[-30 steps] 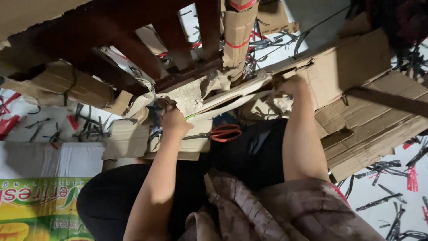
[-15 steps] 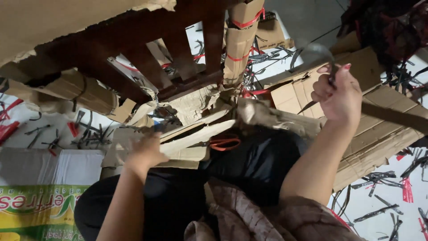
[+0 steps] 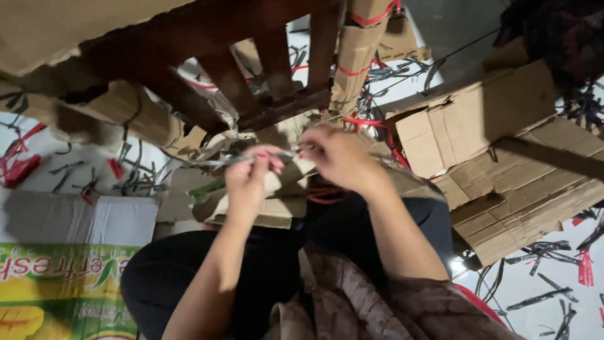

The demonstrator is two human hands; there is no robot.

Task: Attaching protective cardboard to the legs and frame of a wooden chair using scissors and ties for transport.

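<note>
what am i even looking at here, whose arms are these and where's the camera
The camera sits on a person's head and looks down, so both arms are that person's own. The left hand and right hand meet in the middle, pinching a thin dark strip between them. Above them stands dark wooden furniture, partly wrapped in cardboard. Flattened cardboard lies to the right, and cut strap pieces litter the pale floor. Red-handled scissors peek out under the hands, resting on the lap.

A green-and-yellow printed carton is seen lower left; flattened brown cardboard boxes are piled right.
</note>
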